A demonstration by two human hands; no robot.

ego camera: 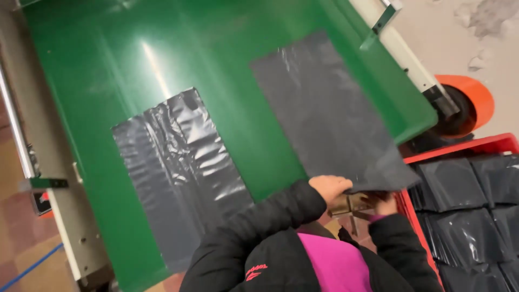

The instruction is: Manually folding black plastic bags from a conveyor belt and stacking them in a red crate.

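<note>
Grey plastic bag (330,108), flat and smooth, lies on the right part of the green conveyor belt (97,70), and its near corner hangs past the belt's near edge, where I have hold of it. My left hand (330,187) is curled over that corner from the left, fingers closed on the plastic. My right hand (387,206) sits just beside it, under the same corner; only a little of it shows below the bag, so I cannot tell whether it is gripping or only touching. Both my arms are in black jacket sleeves (259,227), with a bright pink front (335,265) showing between them at the near edge. A second grey bag (181,173), more wrinkled and shiny, lies on the belt to the left, well apart from the one I hold. To my right stands a red crate (459,146) holding stacks of folded dark bags (476,216), just beside my right hand. Far right, past the end of the belt, an orange and black wheel (467,105) sits by the pale frame (403,48) of the machine, against a light floor. The left side of the belt runs along a pale metal rail (59,216).
</note>
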